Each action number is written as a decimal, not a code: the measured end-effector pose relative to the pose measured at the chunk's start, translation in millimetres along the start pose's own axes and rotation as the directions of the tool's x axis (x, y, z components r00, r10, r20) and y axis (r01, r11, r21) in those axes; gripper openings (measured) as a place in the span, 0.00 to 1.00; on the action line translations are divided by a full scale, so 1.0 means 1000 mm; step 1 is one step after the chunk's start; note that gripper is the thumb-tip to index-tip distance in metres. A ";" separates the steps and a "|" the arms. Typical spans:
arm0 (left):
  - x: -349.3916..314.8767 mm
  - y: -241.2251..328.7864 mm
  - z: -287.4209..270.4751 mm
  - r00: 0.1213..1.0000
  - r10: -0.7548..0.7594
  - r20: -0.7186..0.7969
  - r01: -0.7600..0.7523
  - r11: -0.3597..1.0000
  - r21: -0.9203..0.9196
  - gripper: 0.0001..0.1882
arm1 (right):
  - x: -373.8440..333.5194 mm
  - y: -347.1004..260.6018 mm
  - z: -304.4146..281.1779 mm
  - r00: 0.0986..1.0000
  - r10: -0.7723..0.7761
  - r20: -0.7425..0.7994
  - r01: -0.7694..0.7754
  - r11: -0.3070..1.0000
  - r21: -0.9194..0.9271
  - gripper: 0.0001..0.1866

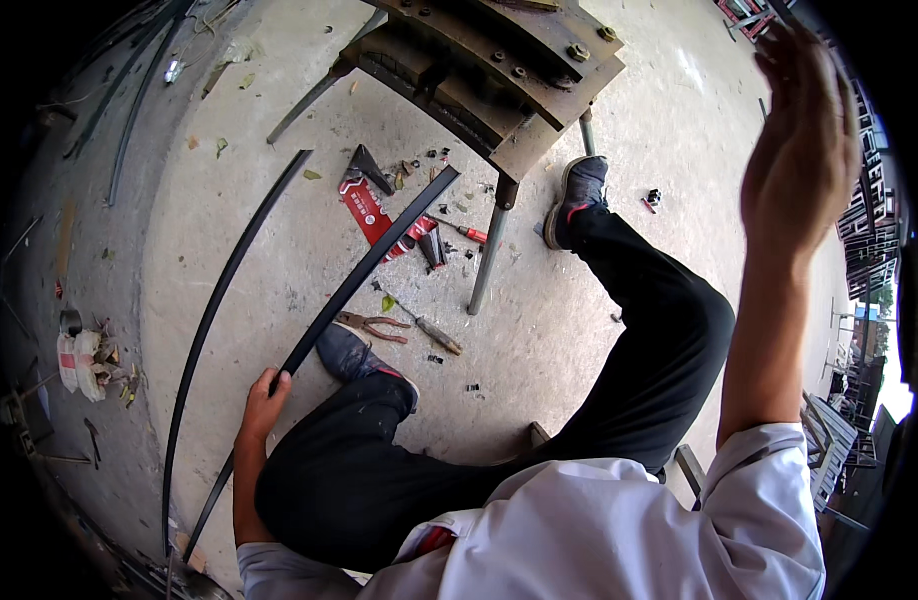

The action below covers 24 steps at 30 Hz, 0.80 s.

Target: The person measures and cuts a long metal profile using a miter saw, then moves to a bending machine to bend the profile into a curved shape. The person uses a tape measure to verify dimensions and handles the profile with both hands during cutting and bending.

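My left hand (266, 402), at the lower left beside my knee, is closed around a long black strip (357, 283). The strip slants up and away over the floor, its far end short of the metal stand, and its near end runs back past my forearm. Raised high on the right, my right hand (801, 160) has its fingers stretched out, and nothing shows in it. A second, curved black strip (205, 318) lies left of the held one.
A heavy bolted metal stand (569, 100) on legs rises ahead. Pliers (377, 325), a screwdriver (437, 335), a red-handled screwdriver (469, 232) and red-and-white wrapping (364, 212) lie on the floor among small black bits. A white bundle (79, 362) sits at the left.
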<state>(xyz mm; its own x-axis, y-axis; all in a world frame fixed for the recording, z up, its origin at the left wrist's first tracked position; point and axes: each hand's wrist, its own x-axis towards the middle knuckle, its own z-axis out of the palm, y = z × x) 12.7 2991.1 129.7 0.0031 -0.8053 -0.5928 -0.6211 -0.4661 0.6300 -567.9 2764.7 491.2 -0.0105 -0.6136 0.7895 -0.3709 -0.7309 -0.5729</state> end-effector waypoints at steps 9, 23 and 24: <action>-0.039 0.039 -0.027 0.998 0.063 0.027 -0.064 0.997 0.044 0.27 | -0.227 0.067 0.160 0.368 0.883 0.289 -0.921 0.389 -0.015 0.45; -0.041 0.086 -0.038 0.999 -0.049 -0.004 0.049 0.999 -0.014 0.30 | -0.187 0.100 0.204 0.246 0.947 0.207 -0.932 0.173 0.317 0.25; -0.043 0.090 -0.039 0.999 -0.042 -0.017 0.042 0.999 -0.006 0.30 | -0.186 0.102 0.204 0.235 0.949 0.209 -0.937 0.164 0.309 0.25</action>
<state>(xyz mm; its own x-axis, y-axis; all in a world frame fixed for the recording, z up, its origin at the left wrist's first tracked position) -12.9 2969.7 231.4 0.0423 -0.7910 -0.6103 -0.6160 -0.5016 0.6074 -414.5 2743.3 240.9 -0.1609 -0.9006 -0.4038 0.2362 0.3621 -0.9017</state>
